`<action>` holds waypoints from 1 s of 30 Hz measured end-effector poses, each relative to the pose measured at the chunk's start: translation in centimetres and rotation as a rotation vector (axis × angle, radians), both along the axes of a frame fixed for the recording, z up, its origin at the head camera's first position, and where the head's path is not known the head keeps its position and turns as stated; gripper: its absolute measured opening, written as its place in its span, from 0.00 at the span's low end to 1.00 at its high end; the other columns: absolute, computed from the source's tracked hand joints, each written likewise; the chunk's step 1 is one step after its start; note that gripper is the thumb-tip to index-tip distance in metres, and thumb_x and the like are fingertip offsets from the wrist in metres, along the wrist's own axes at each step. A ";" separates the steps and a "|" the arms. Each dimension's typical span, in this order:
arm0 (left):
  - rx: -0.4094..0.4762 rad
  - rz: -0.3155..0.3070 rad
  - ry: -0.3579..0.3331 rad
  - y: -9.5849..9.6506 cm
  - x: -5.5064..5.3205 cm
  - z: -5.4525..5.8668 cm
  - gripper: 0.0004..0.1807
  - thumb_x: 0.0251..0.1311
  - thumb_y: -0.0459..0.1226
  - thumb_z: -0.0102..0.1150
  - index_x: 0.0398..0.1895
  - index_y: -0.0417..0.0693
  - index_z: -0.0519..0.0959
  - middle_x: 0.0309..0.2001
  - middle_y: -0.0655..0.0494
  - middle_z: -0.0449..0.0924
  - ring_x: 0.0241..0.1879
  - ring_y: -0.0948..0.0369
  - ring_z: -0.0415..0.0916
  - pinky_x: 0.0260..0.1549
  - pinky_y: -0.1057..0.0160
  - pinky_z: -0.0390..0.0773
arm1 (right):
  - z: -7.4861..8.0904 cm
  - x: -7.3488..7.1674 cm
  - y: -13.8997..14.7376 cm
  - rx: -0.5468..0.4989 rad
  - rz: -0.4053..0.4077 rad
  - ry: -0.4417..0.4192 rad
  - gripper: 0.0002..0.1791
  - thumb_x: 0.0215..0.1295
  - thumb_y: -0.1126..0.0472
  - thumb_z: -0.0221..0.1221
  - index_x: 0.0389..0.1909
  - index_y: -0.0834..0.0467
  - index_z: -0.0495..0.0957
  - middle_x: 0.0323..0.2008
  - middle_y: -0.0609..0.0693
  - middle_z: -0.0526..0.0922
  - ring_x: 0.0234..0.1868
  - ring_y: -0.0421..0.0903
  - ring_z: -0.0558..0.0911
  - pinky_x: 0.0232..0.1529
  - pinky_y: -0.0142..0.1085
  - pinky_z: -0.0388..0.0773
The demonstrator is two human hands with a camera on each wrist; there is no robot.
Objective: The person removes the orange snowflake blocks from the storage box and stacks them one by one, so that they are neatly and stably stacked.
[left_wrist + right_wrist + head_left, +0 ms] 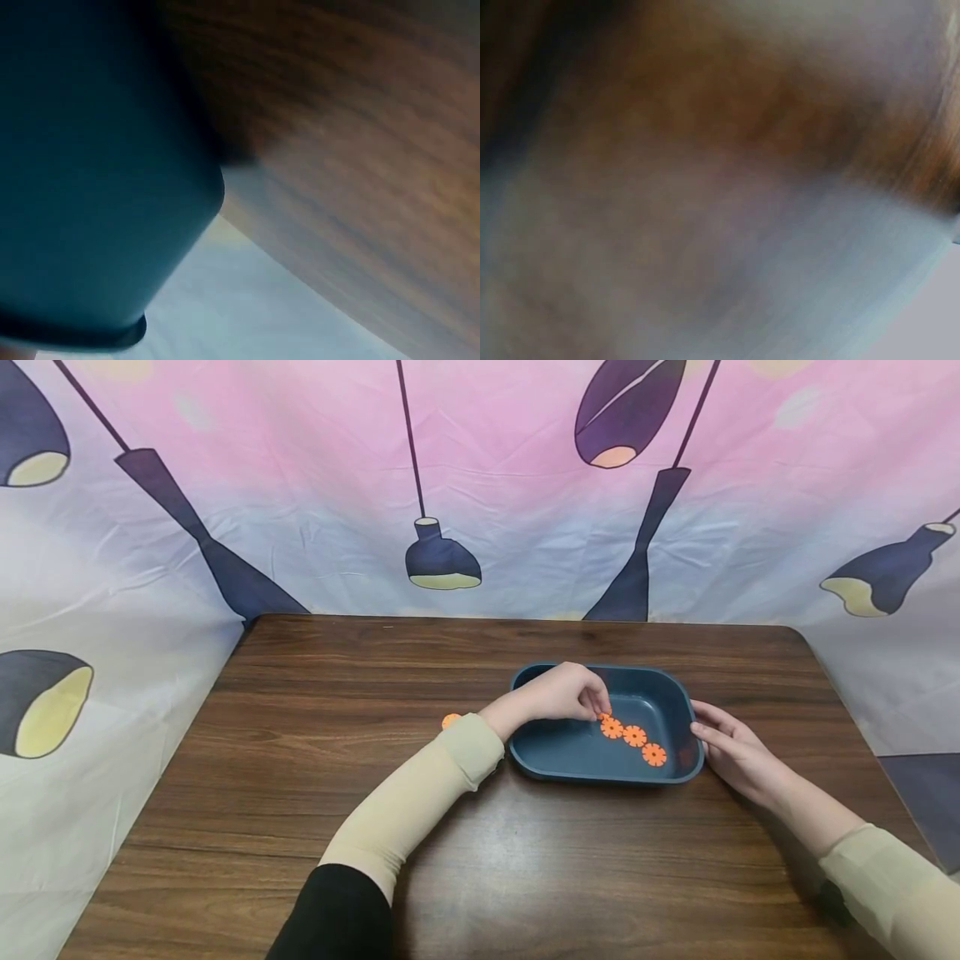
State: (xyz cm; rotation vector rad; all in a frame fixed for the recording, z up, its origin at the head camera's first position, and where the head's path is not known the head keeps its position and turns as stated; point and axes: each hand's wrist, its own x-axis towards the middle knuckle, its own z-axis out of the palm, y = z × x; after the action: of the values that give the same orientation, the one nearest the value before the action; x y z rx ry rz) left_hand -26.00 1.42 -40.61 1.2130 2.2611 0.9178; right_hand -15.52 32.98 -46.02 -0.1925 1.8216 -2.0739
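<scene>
A dark blue-grey oblong tray (558, 760) with rounded corners stands on the wooden table. Inside it, my left hand (562, 693) reaches in from the left and pinches a small orange notched disc (603, 716), mostly hidden by the fingertips. From there, orange flower-like discs (634, 736) run in a slanting row on the tray floor towards the near right corner. Against the tray's right end rests my right hand (738, 756), its fingers fairly straight and touching the rim from outside. The left wrist view shows the tray's outer wall (90, 180); the right wrist view is blurred.
Another orange disc (451, 720) lies on the table (315, 760) left of the tray, partly hidden behind the left sleeve (420, 802). Behind the table's far edge hangs a cloth backdrop (510, 485) printed with lamps.
</scene>
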 end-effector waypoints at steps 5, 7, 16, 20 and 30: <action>-0.027 -0.008 0.018 0.7 0.1 -0.4 0.08 0.70 0.28 0.66 0.48 0.42 0.89 0.49 0.49 0.90 0.47 0.58 0.87 0.47 0.72 0.83 | -0.1 0.0 0.0 -0.004 -0.005 -0.011 0.19 0.86 0.64 0.46 0.64 0.38 0.74 0.58 0.33 0.83 0.60 0.25 0.80 0.58 0.19 0.77; -0.041 -0.018 0.033 1.0 0.1 -0.4 0.08 0.70 0.28 0.65 0.48 0.43 0.89 0.49 0.50 0.90 0.47 0.58 0.87 0.47 0.73 0.83 | -0.1 0.0 0.1 0.003 -0.008 -0.012 0.19 0.86 0.64 0.46 0.64 0.38 0.74 0.58 0.32 0.84 0.60 0.25 0.80 0.58 0.19 0.77; -0.060 -0.071 0.075 1.8 0.0 -1.0 0.11 0.70 0.30 0.67 0.53 0.44 0.88 0.54 0.51 0.88 0.52 0.60 0.85 0.51 0.75 0.81 | -0.3 0.0 0.3 -0.019 -0.010 -0.012 0.19 0.85 0.64 0.46 0.63 0.39 0.75 0.58 0.33 0.84 0.60 0.26 0.80 0.57 0.20 0.77; -0.074 -0.081 0.097 2.0 0.0 -1.2 0.13 0.70 0.31 0.68 0.55 0.45 0.88 0.55 0.51 0.87 0.52 0.61 0.84 0.52 0.75 0.80 | -0.1 0.0 0.2 -0.006 -0.006 -0.007 0.20 0.86 0.64 0.45 0.64 0.39 0.75 0.58 0.33 0.84 0.59 0.26 0.80 0.58 0.20 0.77; -0.154 -0.097 0.152 2.3 -0.1 -1.5 0.15 0.70 0.35 0.69 0.59 0.48 0.86 0.58 0.55 0.86 0.55 0.64 0.83 0.56 0.74 0.79 | 0.0 0.0 0.2 -0.012 -0.001 -0.011 0.20 0.86 0.64 0.45 0.64 0.39 0.75 0.58 0.33 0.84 0.59 0.26 0.80 0.58 0.19 0.77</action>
State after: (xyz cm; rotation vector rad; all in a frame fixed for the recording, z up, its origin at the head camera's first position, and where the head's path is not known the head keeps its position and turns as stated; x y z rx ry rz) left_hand -26.08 3.73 -42.06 1.3487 2.3177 0.6231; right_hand -15.53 33.17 -46.05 -0.1834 1.8039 -2.0833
